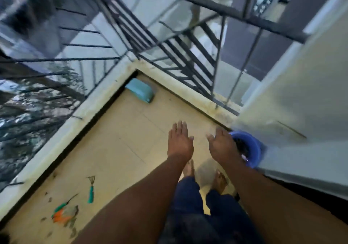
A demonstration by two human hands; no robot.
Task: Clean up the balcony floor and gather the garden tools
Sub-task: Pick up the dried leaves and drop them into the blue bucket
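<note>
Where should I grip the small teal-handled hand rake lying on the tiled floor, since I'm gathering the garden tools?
Grip the small teal-handled hand rake by its handle, the end nearer you, coming from above. It lies flat on the beige tiled floor with its metal tines pointing away, and the handle is its thickest, blunt part. Both hands look empty.

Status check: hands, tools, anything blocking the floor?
Left hand and right hand open, empty, held out over the floor. Rake and other tools lie loose by dirt at lower left. Blue tub by the wall, teal box in corner.
</note>
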